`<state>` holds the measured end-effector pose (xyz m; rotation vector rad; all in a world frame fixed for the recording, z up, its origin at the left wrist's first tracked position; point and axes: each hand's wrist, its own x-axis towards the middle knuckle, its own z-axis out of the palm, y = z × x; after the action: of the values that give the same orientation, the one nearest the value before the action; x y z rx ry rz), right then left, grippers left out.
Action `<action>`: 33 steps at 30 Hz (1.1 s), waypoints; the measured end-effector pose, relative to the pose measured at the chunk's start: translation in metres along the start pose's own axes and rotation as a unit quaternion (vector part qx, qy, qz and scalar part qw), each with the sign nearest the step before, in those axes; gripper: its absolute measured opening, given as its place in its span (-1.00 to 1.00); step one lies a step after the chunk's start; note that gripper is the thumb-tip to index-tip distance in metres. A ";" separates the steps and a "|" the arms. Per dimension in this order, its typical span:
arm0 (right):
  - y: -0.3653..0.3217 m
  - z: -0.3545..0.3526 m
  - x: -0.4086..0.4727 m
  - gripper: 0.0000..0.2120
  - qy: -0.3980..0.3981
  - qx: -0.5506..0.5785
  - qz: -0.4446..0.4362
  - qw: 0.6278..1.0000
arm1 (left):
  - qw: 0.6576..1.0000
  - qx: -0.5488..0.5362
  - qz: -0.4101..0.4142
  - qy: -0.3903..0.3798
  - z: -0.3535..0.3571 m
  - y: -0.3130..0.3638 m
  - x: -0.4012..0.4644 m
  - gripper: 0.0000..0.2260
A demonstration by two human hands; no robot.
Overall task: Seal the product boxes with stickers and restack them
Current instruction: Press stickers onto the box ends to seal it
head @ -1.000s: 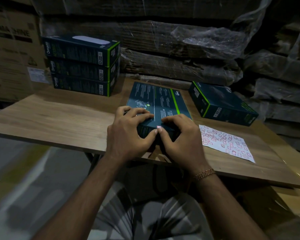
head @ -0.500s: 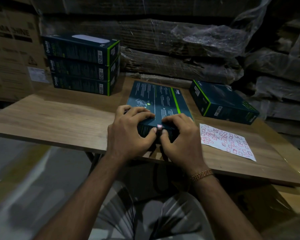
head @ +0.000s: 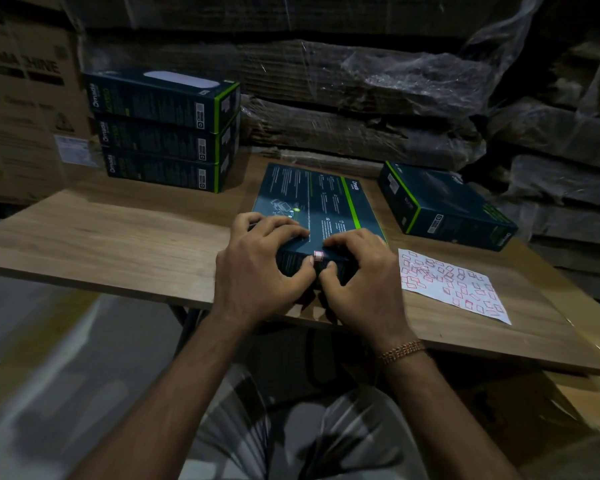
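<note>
5 boxes (head: 312,202), 1 sticker sheet (head: 454,285)

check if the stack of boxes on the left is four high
No, the stack of boxes at the back left of the table is three high.

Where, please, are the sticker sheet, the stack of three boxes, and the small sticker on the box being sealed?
sticker sheet (head: 454,285): head view, middle of the white sheet.
stack of three boxes (head: 163,140): head view, middle box's long side.
small sticker (head: 318,255): head view, its centre, at the box's near edge.
</note>
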<state>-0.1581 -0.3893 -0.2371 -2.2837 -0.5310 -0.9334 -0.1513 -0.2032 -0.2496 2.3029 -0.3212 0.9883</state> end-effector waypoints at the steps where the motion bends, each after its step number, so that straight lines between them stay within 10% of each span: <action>1: 0.000 0.000 0.000 -0.79 0.001 0.003 0.000 1.000 | 1.000 0.000 0.003 -0.002 0.000 -0.001 0.000 -0.56; 33: -0.001 -0.001 0.001 -0.79 -0.005 0.006 0.005 1.000 | 1.000 0.003 0.013 -0.005 0.000 -0.002 -0.001 -0.56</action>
<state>-0.1585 -0.3887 -0.2357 -2.2805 -0.5287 -0.9123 -0.1510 -0.2015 -0.2508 2.3159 -0.3531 0.9928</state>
